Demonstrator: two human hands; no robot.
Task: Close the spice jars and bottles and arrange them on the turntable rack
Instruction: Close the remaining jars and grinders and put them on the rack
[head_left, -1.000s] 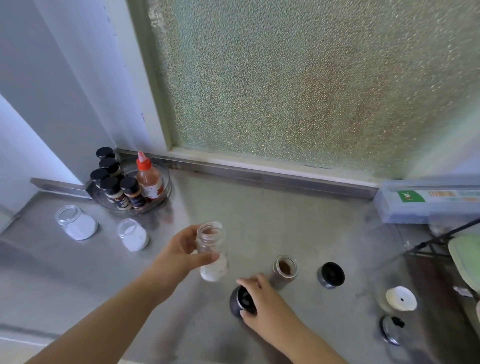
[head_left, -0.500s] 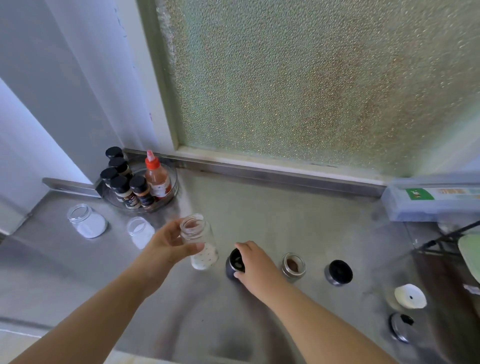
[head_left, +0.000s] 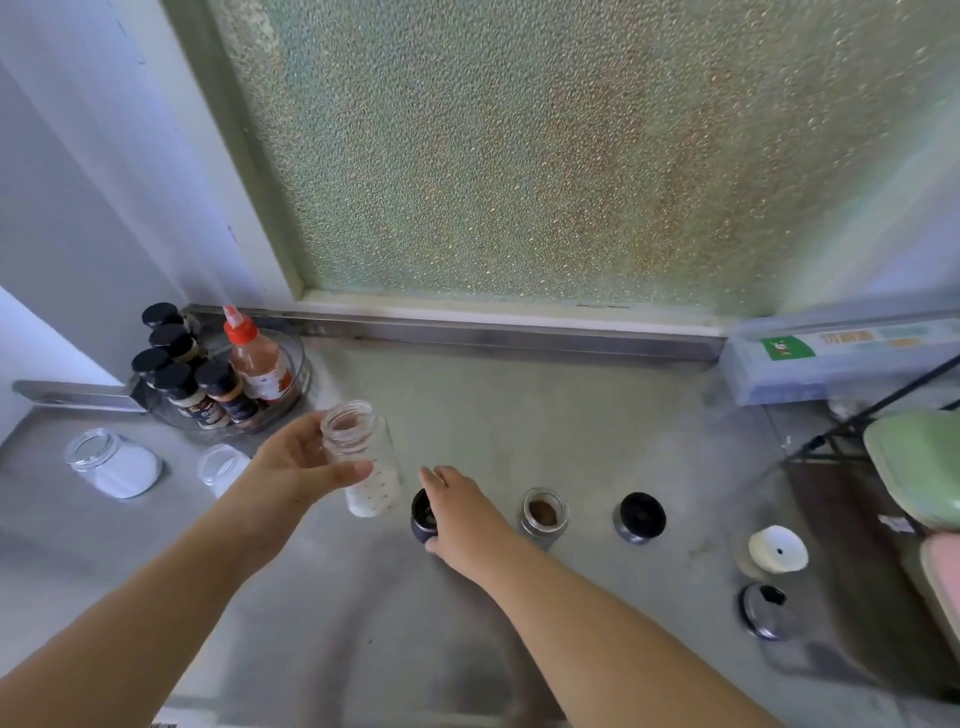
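1. Stainless steel counter (head_left: 545, 415) runs back to a raised metal lip under the frosted window (head_left: 519, 156), with bare steel between the turntable and the right-hand clutter.
2. The turntable rack (head_left: 298, 382) sits in the far left corner, holding five black-capped spice jars (head_left: 218, 387) and a red-capped sauce bottle (head_left: 257, 361); its right half has free room.
3. Two open jars of white powder (head_left: 117, 462) stand on the counter near the rack, in front of it.
4. The left hand (head_left: 296, 465) holds an uncapped clear bottle (head_left: 369, 462), thumb and fingers curled round its neck, tilted, white grains at the bottom.
5. The right hand (head_left: 462, 512) grips a black cap (head_left: 422, 514) on the counter, just beside that bottle.
6. An open jar of brown spice (head_left: 543, 517) and another black cap (head_left: 640, 517) stand to the right, apart.
7. A white lid (head_left: 777, 548) and a metal lid (head_left: 761, 616) lie near the right edge.
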